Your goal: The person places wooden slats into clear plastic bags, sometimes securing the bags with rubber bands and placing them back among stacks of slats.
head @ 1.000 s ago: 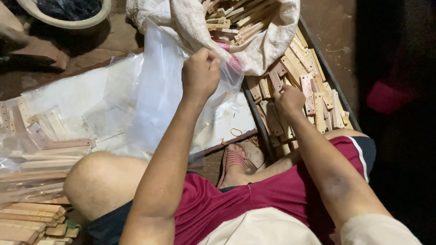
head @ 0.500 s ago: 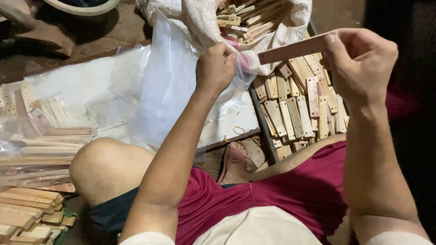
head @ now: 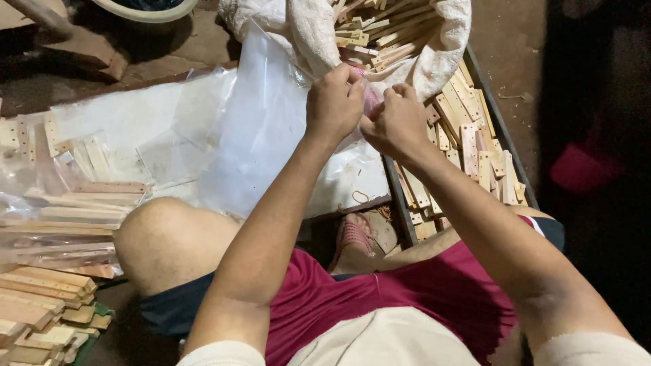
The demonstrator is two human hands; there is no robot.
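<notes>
Left hand: the left hand (head: 333, 102), just above the frame's centre, was closed, its fingers pinching the top edge of a clear plastic bag (head: 261, 129).
Right hand: the right hand (head: 395, 120), touching the left, was curled shut at the same bag mouth; whether it had hold of anything besides the plastic could not be told.
Bag: it hung down and to the left from the hands, above the person's bare knee (head: 159, 244).
Sack: a white cloth sack of thin wooden sticks (head: 400, 34) lay at the top centre.
Tray: a dark tray of flat drilled wooden slats (head: 475, 152) sat at the right.
Stacks: bagged wooden slats (head: 61, 217) lay at the left edge.
</notes>
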